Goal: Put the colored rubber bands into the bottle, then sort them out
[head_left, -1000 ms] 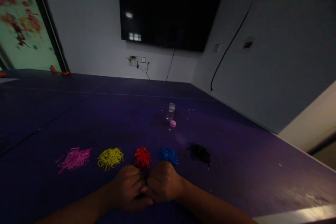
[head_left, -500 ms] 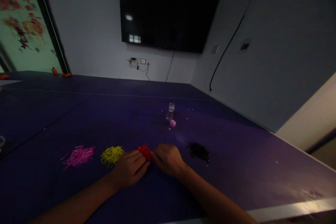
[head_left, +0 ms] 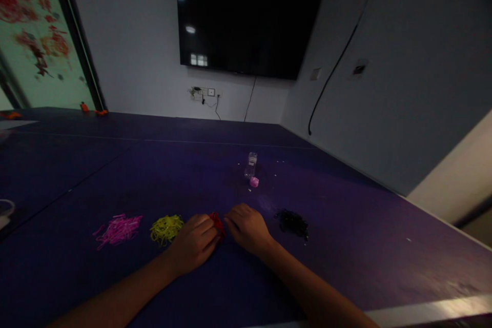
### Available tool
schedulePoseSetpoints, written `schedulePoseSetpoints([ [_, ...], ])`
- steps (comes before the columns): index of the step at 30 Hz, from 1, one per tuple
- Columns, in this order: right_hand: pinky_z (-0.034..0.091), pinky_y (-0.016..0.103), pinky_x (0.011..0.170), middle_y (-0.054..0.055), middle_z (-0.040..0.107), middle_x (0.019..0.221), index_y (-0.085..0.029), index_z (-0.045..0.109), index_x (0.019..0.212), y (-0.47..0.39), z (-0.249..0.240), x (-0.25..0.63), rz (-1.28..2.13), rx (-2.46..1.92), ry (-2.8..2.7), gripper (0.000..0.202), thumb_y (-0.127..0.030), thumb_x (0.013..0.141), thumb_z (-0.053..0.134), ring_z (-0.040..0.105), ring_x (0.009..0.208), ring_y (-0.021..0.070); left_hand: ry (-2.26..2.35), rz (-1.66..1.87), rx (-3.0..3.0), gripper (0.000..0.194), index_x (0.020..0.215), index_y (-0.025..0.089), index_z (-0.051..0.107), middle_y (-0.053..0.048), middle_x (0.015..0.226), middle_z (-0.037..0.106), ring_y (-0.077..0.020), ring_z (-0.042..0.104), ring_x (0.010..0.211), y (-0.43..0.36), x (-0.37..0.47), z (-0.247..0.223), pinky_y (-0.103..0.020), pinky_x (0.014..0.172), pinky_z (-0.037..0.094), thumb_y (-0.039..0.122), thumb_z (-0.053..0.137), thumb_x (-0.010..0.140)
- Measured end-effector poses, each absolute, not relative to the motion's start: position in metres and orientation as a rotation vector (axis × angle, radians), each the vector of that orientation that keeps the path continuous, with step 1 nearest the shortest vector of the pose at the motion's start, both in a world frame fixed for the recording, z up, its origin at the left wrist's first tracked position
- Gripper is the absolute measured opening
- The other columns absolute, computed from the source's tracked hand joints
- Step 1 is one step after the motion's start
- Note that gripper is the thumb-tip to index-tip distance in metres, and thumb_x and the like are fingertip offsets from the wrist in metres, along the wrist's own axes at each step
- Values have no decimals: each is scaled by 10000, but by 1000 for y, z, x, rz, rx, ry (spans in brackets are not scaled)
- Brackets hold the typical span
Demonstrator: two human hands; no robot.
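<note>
A small pile of red rubber bands (head_left: 217,224) lies between my two hands, partly covered by my left hand. My left hand (head_left: 197,242) has its fingers curled over the left side of the pile and gathers the bands. Just right of the pile is my right hand (head_left: 248,228), its fingers bent and pressed together; whether anything is between them cannot be made out. Left of my left hand sits a yellow pile of rubber bands (head_left: 166,228), and farther left a pink pile (head_left: 120,229). A black pile (head_left: 292,223) lies to the right of my right hand.
Farther back on the purple table (head_left: 184,164) a clear bottle (head_left: 251,164) is beside a pink cap (head_left: 254,182). Small white scraps dot the surface around them. A whitish object (head_left: 5,211) shows at the left edge. A television (head_left: 249,18) hangs on the wall.
My left hand has slid slightly right and now covers more of the red bands. My right hand has drawn slightly back from the pile, opening a small gap. The view has shifted a little.
</note>
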State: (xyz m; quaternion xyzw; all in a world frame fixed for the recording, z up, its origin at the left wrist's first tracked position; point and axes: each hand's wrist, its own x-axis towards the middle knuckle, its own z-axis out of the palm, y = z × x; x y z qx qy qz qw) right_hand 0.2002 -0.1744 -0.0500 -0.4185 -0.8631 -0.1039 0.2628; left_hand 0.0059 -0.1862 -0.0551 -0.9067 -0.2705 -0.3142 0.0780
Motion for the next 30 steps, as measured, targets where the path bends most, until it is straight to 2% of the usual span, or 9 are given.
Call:
schedulePoseSetpoints([
  [6, 395, 297, 732, 40, 628, 818, -174, 629, 860, -173, -49, 201, -237, -1187, -2366, 155, -212, 883, 480, 545, 822, 170, -876, -928, -2698, 134, 792, 185, 594, -35, 797, 601, -178, 523, 787, -186, 7, -53, -325, 712, 412, 173, 476, 854],
  [17, 399, 311, 779, 46, 650, 885, -181, 632, 912, -169, -49, 202, -144, -1254, -2380, 153, -221, 883, 487, 564, 884, 178, -1213, -965, -2502, 164, 740, 185, 596, -26, 761, 615, -183, 518, 750, -176, -1, -50, -321, 651, 364, 158, 470, 842],
  [25, 423, 311, 772, 49, 662, 873, -187, 638, 906, -169, -50, 200, -134, -1253, -2396, 155, -223, 875, 490, 592, 860, 175, -1190, -946, -2547, 171, 729, 179, 591, -30, 749, 607, -184, 526, 740, -176, 2, -49, -324, 656, 377, 146, 465, 840],
  [30, 440, 367, 873, 87, 616, 1117, -204, 594, 1102, -156, -48, 211, -184, -1271, -2100, 267, -244, 880, 450, 562, 1029, 208, -1174, -979, -2522, 168, 724, 178, 589, -30, 744, 609, -180, 536, 739, -175, 2, -50, -327, 669, 393, 154, 468, 839],
])
